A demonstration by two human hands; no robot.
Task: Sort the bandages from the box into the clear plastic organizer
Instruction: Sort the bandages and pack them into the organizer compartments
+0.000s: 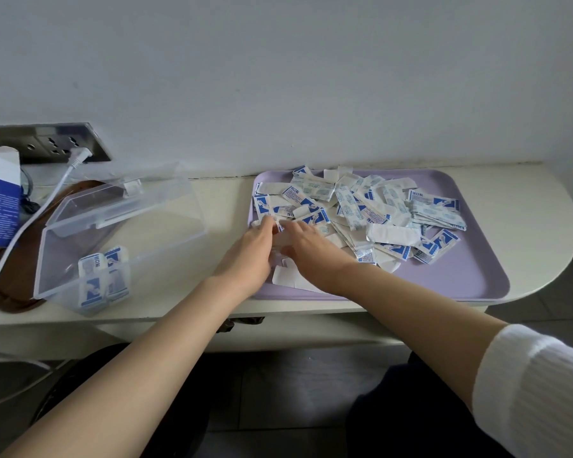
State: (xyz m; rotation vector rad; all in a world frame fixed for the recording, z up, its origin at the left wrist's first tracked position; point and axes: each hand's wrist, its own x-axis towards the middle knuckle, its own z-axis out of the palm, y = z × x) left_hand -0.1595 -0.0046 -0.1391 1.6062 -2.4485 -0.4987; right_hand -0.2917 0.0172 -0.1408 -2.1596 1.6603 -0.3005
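Bandages point(354, 209) cover lilac tray point(450, 272) on counter point(543, 206).

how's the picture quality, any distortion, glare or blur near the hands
Head view: wide-angle bend curves the table edge; light soft and even, shadows faint; sheen on the clear organizer; left hand and right hand slightly blurred over the bandage pile.

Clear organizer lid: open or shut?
Open. The lid is swung back behind the clear organizer; a few bandages stand inside.

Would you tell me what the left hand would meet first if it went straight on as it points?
Probably the left hand meets the wrapped bandages at the pile's near-left edge, on the purple tray.
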